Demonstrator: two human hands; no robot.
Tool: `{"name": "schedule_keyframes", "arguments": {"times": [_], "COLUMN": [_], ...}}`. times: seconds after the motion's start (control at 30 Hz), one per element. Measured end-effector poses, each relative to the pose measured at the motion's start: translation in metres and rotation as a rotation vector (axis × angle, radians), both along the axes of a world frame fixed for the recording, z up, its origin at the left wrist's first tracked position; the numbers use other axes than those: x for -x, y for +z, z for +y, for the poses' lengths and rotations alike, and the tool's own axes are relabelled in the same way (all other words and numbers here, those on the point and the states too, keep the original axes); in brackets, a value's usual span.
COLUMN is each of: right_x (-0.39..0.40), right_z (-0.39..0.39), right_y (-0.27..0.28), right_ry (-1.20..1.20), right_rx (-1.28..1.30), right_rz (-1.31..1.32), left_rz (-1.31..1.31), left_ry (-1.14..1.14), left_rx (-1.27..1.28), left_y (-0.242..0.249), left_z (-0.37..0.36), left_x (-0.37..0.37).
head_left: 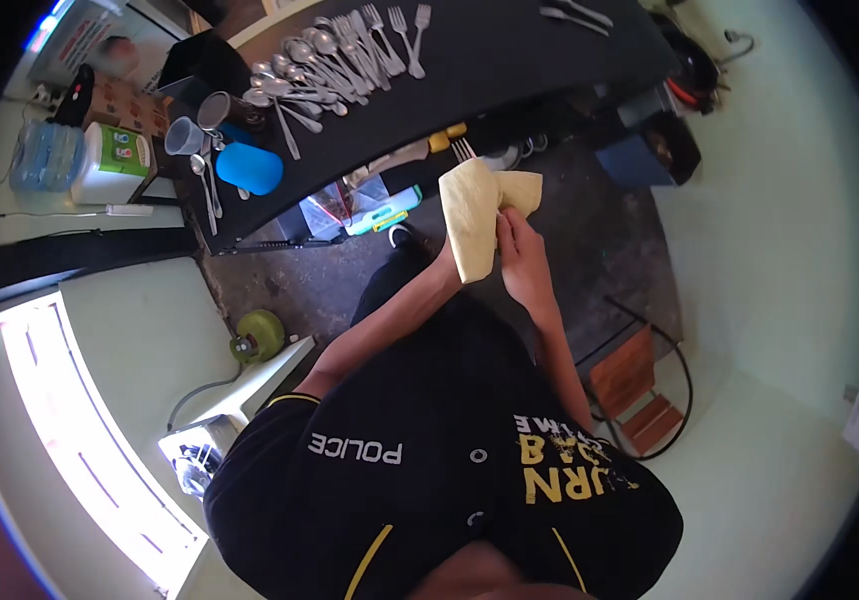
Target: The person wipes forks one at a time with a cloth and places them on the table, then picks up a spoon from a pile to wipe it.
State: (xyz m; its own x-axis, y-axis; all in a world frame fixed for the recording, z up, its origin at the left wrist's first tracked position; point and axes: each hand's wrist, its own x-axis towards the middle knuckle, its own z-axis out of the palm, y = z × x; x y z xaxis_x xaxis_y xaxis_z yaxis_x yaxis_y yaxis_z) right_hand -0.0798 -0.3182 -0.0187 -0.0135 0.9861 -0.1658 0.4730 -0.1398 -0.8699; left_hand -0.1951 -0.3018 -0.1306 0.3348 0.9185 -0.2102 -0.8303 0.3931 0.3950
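A pale yellow cloth point(470, 215) hangs in front of my body, with the tines of a fork point(463, 150) sticking out above it. My left hand point(449, 262) is mostly hidden behind the cloth, so its fingers do not show. My right hand point(523, 258) has its fingers closed on the cloth's lower right part. The fork's handle is covered by the cloth. On the black counter point(490, 60) beyond lie a pile of spoons point(315, 60) and several forks point(390, 35).
Left on the counter are a blue cup point(250, 169), a clear cup point(184, 136) and a black box point(205, 70). More cutlery point(575, 18) lies at the far right. A blue bin point(640, 158) and a wooden chair point(635, 385) stand right; a green gas cylinder point(261, 335) is left.
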Motion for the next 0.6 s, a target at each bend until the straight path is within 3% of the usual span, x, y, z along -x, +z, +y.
{"name": "schedule_keyframes", "arguments": {"times": [0.2,0.4,0.43,0.53,0.6], "right_x": [-0.032,-0.061,-0.066,-0.079,-0.082], "right_z": [-0.095,-0.180,-0.192,-0.221,-0.232], "right_y": [-0.032,-0.050,-0.054,-0.058,-0.057], "right_ry": [-0.162,-0.349,-0.376,-0.409,-0.427], "right_rx": [0.101,0.144,0.110,0.150,0.127], "right_rz": [0.138,0.258,0.275,0.335,0.339], "left_rz": [-0.147,0.016,-0.083,0.134,0.072], "left_ry": [-0.145,-0.302,-0.323,-0.398,-0.448], "left_rx": [0.302,0.287,0.347,0.215,0.159], "left_y": [-0.038,-0.057,-0.059,-0.058,-0.064], "left_z": [-0.077,-0.136,-0.142,-0.157,-0.159], "left_x": [-0.032,-0.064,-0.068,-0.079,-0.083]}}
